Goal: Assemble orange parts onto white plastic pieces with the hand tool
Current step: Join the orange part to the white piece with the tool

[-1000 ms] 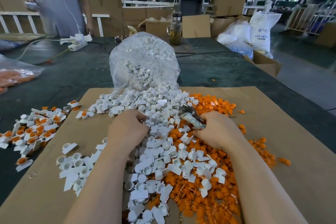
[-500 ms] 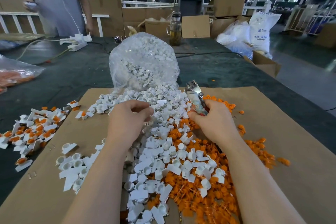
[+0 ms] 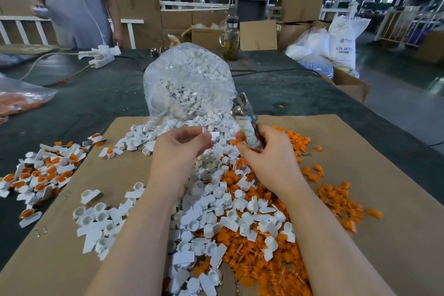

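My left hand (image 3: 179,149) is raised above the heap and pinches one white plastic piece (image 3: 211,134) at its fingertips. My right hand (image 3: 269,154) grips the hand tool (image 3: 245,119), whose metal jaws point up and away; an orange part (image 3: 237,140) sits at its fingertips. Below both hands lies a mixed heap of white pieces (image 3: 216,209) and orange parts (image 3: 336,199) on a cardboard sheet (image 3: 396,235). Assembled white pieces with orange inserts (image 3: 45,173) lie at the left.
A clear bag of white pieces (image 3: 189,84) stands behind the heap. A bag of orange parts (image 3: 19,101) lies at the far left. A person in a grey shirt (image 3: 72,0) stands beyond the dark table (image 3: 288,94), near a power strip (image 3: 101,60) and a glass jug (image 3: 231,38).
Both hands rose from the heap. The left hand came up pinching a white piece; the right lifted the tool upright and drew closer to the left hand.
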The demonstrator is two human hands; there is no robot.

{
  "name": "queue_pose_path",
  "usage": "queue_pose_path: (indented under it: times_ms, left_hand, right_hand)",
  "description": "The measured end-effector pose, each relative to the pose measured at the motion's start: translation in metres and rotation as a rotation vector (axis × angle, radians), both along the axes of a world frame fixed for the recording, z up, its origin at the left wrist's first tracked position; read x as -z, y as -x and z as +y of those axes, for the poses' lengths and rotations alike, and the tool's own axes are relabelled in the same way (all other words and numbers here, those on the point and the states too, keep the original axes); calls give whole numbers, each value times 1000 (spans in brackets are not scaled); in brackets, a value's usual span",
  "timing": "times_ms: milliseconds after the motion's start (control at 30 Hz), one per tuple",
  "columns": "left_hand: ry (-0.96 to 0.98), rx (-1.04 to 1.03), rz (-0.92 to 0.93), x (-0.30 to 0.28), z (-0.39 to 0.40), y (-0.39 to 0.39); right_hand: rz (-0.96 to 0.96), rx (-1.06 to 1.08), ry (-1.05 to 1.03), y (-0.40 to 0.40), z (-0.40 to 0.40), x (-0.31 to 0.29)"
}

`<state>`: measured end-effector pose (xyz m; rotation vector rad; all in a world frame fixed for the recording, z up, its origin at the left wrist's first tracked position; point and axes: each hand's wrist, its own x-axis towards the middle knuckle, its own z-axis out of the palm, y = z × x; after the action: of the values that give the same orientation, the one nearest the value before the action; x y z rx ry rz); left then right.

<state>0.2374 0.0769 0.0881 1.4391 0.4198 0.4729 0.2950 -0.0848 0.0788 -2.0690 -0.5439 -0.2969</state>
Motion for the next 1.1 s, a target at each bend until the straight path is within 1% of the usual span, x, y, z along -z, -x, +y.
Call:
queue_pose_path:
  times_ms: [133, 267, 333, 567, 800, 967, 1100]
  left_hand:
    - [-99, -9, -34, 1, -8, -2]
    - [-200, -47, -22, 1, -14, -3]
    - [-216, -50, -18, 1, -16, -1]
    - [-159, -7, 8, -2, -21, 0]
    - [-54, -3, -27, -5, -24, 2]
    - [-58, 13, -46, -5, -26, 3]
    - [-111, 7, -73, -6, -28, 4]
  right_hand:
    - [21, -27, -54, 2, 3, 0]
    - [3, -11, -109, 2, 5, 0]
    - [-17, -6, -134, 4, 6, 0]
    - [-44, -20, -164, 7, 10, 0]
    - [-57, -11, -157, 7, 10, 0]
    - [-107, 11, -150, 8, 10, 0]
    - [-149, 44, -161, 9, 10, 0]
